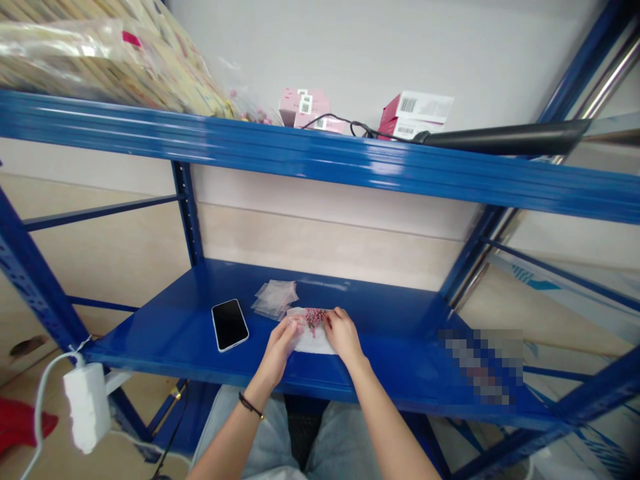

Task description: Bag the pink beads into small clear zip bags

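In the head view a white sheet (pixel 313 343), paper or cloth, lies on the blue shelf board, with a small heap of pink and dark red beads (pixel 315 319) on its far part. My left hand (pixel 283 340) is at the sheet's left edge. Its fingertips are closed on what looks like a small clear plastic bag (pixel 298 318), beside the beads. From the right, my right hand (pixel 343 333) reaches to the heap, fingers curled together at the beads; whatever is between them is too small to make out. A stack of clear plastic bags (pixel 275 298) lies behind my left hand.
A phone (pixel 230 325) lies left of the bags on the shelf board (pixel 395 320). The upper shelf beam (pixel 320 157) crosses above, bearing pink boxes (pixel 305 103), a black tube (pixel 500 139) and wrapped packs (pixel 100 63). A white power strip (pixel 86 407) hangs at left.
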`<action>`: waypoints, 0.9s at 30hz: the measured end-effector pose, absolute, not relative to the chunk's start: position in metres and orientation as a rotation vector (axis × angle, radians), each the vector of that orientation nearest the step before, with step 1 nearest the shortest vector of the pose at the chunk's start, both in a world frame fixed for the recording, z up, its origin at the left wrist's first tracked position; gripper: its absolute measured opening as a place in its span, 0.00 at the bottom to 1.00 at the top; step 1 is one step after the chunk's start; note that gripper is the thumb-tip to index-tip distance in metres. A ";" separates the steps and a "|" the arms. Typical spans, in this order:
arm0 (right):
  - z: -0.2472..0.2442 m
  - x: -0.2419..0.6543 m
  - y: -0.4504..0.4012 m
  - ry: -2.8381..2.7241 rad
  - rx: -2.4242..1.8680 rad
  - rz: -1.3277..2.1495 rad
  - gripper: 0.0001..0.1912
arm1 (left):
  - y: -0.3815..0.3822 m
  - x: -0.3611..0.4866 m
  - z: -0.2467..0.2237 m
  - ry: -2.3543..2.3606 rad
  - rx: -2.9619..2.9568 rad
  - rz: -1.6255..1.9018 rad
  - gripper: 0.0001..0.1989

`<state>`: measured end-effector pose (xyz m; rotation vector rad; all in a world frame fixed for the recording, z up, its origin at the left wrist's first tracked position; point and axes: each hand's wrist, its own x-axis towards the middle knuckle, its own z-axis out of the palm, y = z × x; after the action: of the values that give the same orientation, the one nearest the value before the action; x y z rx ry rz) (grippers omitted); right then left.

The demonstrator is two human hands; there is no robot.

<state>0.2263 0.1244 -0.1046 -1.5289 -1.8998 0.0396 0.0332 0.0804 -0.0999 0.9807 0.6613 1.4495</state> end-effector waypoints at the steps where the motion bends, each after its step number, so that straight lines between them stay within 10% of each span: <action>1: -0.102 0.227 0.125 -1.873 -1.509 0.063 0.10 | 0.080 0.033 -0.100 0.657 0.982 1.443 0.17; 11: -0.054 0.206 0.113 -1.781 -1.007 0.712 0.13 | 0.079 0.033 -0.097 0.631 1.104 1.370 0.17; 27: -0.109 0.238 0.134 -1.836 -1.647 0.120 0.08 | 0.077 0.034 -0.096 0.705 1.037 1.390 0.19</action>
<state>0.2385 0.1339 -0.1085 -1.6475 -1.8359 0.1196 0.0335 0.0774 -0.0957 1.0366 0.7045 1.3903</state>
